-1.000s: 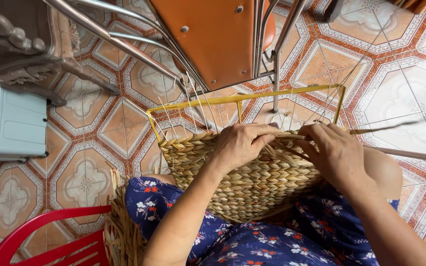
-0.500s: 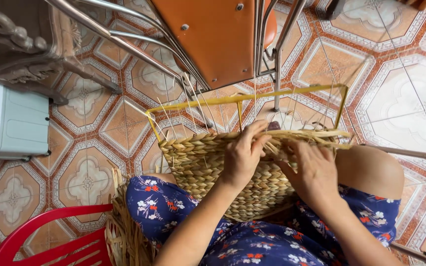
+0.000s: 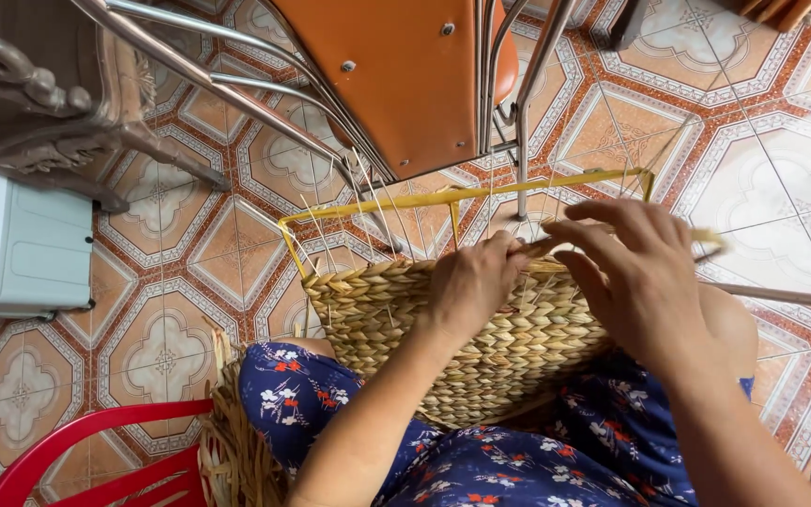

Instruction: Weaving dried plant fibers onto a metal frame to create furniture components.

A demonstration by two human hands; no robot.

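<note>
Grip first: our left hand (image 3: 469,289) pinches the top row of the woven basket (image 3: 443,343) resting on our lap, while our right hand (image 3: 633,272) holds a straw strand (image 3: 711,240) at the rim. We judge it best to keep each strand taut against the yellow wire frame (image 3: 462,197). Patterned floor tiles (image 3: 171,338) lie below, an orange chair (image 3: 415,75) ahead

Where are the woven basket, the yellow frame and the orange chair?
woven basket (image 3: 509,352), head view, on its braided side wall.
yellow frame (image 3: 443,197), head view, on the top bar.
orange chair (image 3: 405,80), head view, on the seat's underside.
</note>
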